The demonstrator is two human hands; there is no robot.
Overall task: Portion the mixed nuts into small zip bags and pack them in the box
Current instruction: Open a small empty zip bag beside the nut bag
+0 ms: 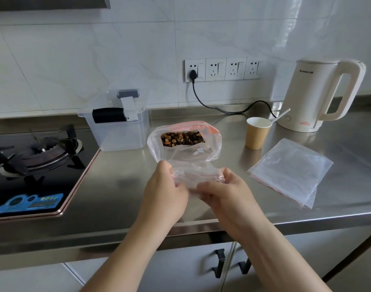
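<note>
Both hands, left [166, 187] and right [221, 191], pinch a small zip bag [193, 172] near the table's [117, 186] front edge; the nut bag [183, 142] lies just beyond.

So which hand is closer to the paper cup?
The right hand. It holds a small bag just below and left of the cup; the left hand, gripping the same bag, sits farther left.

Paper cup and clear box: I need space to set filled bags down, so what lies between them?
In the head view, the big bag of mixed nuts stands between the paper cup and the clear box.
</note>
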